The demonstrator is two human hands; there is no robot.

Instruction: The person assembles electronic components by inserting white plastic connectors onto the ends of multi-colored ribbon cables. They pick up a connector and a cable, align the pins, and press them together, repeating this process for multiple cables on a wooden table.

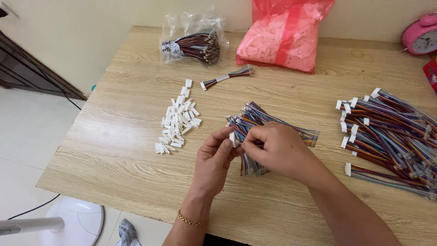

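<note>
At frame centre, the left hand [217, 157] pinches a white connector [232, 138] steady while the right hand [273, 148] grips a wire bundle [255, 136] against it.

We count two bare hands [246, 152], two plastic bags, one clear [193, 38] and one red [284, 34], one pink round alarm clock [421, 34], one lone ribbon-wire lead [226, 77], and white plastic connector housings [177, 118] too many to count.
</note>
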